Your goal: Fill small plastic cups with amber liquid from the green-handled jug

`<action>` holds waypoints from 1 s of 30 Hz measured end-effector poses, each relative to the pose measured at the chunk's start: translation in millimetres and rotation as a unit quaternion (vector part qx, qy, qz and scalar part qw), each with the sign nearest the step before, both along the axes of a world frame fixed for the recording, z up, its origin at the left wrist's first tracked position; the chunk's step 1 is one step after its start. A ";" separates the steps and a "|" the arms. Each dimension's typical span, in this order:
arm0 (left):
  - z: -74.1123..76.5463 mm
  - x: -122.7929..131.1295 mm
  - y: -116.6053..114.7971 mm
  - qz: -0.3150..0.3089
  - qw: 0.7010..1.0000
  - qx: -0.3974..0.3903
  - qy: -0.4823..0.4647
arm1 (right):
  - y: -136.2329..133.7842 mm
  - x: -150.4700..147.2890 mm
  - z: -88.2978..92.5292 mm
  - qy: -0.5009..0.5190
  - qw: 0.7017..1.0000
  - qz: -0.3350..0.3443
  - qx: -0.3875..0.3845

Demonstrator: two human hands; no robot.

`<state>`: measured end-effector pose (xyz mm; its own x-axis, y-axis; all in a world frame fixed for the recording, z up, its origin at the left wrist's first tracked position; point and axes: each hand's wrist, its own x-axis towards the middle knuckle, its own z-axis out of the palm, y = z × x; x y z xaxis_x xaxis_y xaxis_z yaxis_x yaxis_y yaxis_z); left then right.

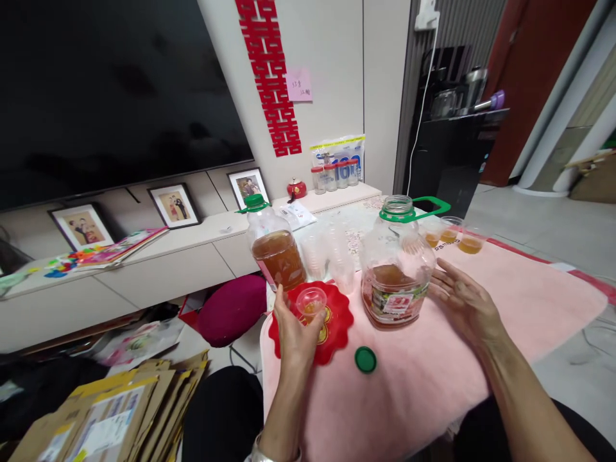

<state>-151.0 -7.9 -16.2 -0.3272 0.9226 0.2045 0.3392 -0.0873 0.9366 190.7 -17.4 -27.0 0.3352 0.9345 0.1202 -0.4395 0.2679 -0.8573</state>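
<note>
My left hand (295, 337) is around a small clear plastic cup (312, 296) with amber liquid, over a red scalloped plate (339, 314). My right hand (464, 305) is open, fingers stretched out, at the right side of a large clear jug (397, 289). The jug is uncapped, stands upright, has a green handle and is partly filled with amber liquid. A green cap (366, 360) lies in front of it. Behind the plate stands a second jug (279, 253), capped in green. Clear empty cups (341, 260) stand stacked between the two jugs.
Several filled cups (469, 242) stand at the far right of the table, which has a pink cloth (414, 398). A purple stool (233, 311) and flattened cardboard (120, 410) are to the left. Framed photos and jars line the white cabinet (202, 250).
</note>
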 end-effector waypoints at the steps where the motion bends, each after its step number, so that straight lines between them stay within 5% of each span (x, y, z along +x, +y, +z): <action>1: -3.7 -1.1 3.3 -0.006 1.000 -0.011 -0.008 | -1.3 1.8 -0.3 0.002 1.000 -0.003 -0.002; 12: -18.8 2.9 19.0 -0.036 0.994 -0.063 -0.079 | -16.3 11.3 5.3 -0.006 0.999 -0.035 -0.015; 21: 4.3 5.7 2.7 -0.056 0.993 -0.035 -0.097 | -30.6 22.3 5.2 -0.016 0.999 -0.043 -0.028; 25: 15.4 11.9 -15.6 -0.093 0.990 -0.015 -0.106 | -38.8 19.3 8.7 -0.035 0.999 0.018 -0.029; 30: 27.5 31.8 -47.4 -0.152 0.976 -0.045 -0.147 | -48.3 4.9 13.7 -0.108 0.975 0.196 0.007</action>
<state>-119.2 -55.3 11.2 -0.0676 0.9961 0.0572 0.0256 -0.0555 0.9981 195.6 -65.7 -13.2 -0.0818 0.9833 0.1627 -0.3203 0.1286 -0.9385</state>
